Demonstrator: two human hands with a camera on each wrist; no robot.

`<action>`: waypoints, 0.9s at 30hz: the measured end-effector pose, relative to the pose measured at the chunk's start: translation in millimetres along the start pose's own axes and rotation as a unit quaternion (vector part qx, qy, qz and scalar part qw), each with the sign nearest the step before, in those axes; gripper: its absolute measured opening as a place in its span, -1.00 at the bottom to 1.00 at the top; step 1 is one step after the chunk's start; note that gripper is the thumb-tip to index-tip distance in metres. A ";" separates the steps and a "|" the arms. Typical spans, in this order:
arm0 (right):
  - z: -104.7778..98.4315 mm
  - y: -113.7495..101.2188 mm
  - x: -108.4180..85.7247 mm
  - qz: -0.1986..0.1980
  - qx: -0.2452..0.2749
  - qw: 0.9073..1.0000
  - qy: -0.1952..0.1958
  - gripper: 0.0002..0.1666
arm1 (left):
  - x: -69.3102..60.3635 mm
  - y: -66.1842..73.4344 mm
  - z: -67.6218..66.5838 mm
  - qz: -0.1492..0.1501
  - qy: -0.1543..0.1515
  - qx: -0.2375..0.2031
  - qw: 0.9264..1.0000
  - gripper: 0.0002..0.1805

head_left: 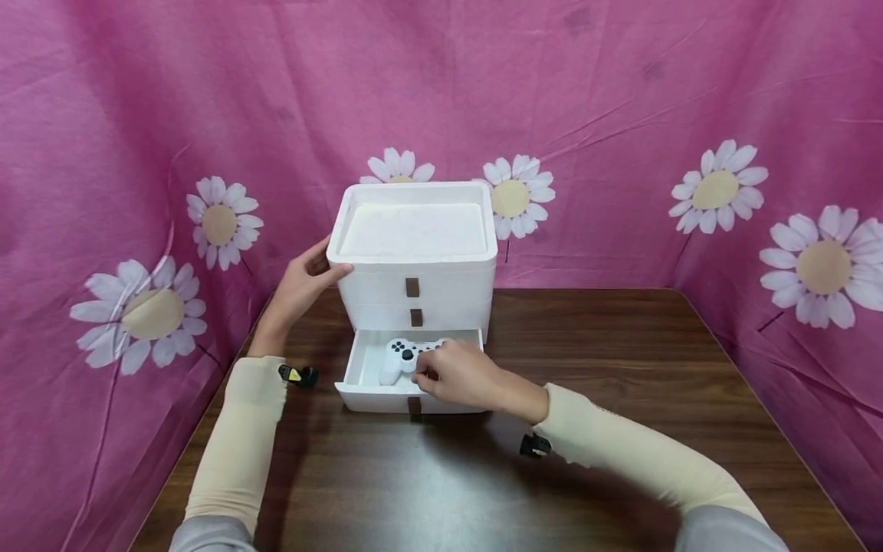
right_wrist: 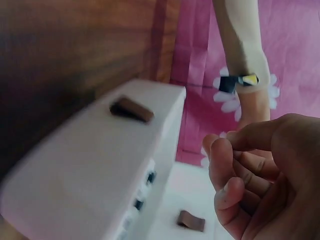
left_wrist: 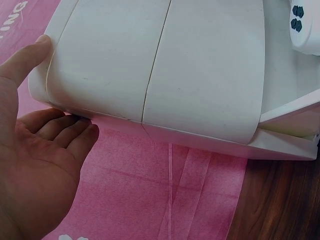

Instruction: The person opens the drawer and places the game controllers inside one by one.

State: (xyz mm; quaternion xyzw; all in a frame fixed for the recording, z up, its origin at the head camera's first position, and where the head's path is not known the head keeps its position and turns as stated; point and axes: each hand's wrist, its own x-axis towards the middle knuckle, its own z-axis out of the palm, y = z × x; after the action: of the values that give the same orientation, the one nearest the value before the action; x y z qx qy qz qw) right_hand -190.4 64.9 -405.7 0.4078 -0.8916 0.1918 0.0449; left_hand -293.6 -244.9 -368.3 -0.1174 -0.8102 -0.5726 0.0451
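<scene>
A white drawer unit (head_left: 375, 290) stands on the table with its bottom drawer (head_left: 375, 402) pulled out. Inside that drawer lies a white game controller (head_left: 391, 371), partly covered by my right hand (head_left: 461, 372). The right wrist view shows this hand (right_wrist: 280, 180) with loosely curled fingers and nothing visible between them, above the drawer front. My left hand (head_left: 298, 285) grips the unit's upper left corner. Its thumb (left_wrist: 36, 54) rests on the top rim and its fingers reach round the side edge, where some fingertips are hidden.
The two upper drawers are closed, each with a brown pull tab (head_left: 412, 287). On top of the unit is a shallow rimmed tray (head_left: 414, 261). Dark wooden tabletop (head_left: 593, 353) surrounds it, and a pink flowered cloth (head_left: 586, 92) hangs behind and at both sides.
</scene>
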 end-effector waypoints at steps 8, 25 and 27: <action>29.5 -7.9 -23.8 0.032 0.036 0.999 -0.010 -0.84 | -0.3 1.8 -2.5 -0.009 0.001 0.007 1.000 -0.11; 70.9 -5.3 -50.6 0.164 0.246 0.951 -0.084 -0.85 | 0.3 -0.5 -0.7 -0.016 0.000 0.010 1.000 -0.10; 74.7 -5.6 -51.2 0.183 0.302 0.932 -0.082 -0.81 | 0.9 -1.0 -0.6 -0.015 0.001 0.008 1.000 -0.10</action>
State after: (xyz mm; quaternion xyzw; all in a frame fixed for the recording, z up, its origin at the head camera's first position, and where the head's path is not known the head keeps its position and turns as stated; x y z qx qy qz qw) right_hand -146.5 69.7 -484.9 0.2463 -0.8513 0.4225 -0.1898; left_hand -294.7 -245.6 -368.8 -0.1045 -0.8162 -0.5669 0.0381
